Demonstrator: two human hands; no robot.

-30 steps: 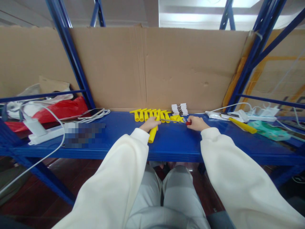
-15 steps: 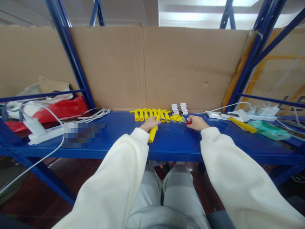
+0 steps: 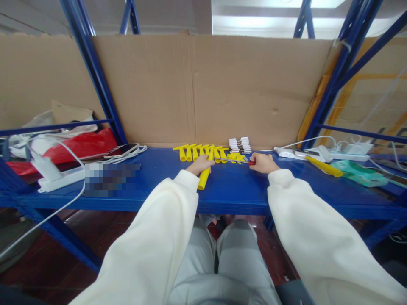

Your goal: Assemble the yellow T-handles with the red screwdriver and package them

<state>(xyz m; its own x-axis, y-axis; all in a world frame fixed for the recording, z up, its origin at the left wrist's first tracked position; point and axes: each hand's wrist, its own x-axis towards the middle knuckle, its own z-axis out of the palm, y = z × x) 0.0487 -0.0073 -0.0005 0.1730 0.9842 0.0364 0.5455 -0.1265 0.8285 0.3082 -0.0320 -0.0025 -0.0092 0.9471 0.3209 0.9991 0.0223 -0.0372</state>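
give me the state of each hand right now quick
Left hand: closed, holding a yellow T-shaped piece.
Right hand: closed, holding a thin-shafted tool by its red handle.

Probable screwdriver (image 3: pixel 252 163) right of tube (image 3: pixel 204 179)

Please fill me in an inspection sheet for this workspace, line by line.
Surface: blue tabletop; a pixelated patch hides part at left.
Work items: yellow tube in hand; row of yellow T-shaped pieces behind; small yellow pieces near white pieces.
Clutter: phone and red bag at left; green packet at right, another yellow piece beside it.
Hands: left hand grips the tube; right hand grips a red-handled tool, its shaft reaching toward the tube.
Cables: white cable crosses the front edge at left.
Surroundings: cardboard panel behind; blue frame.
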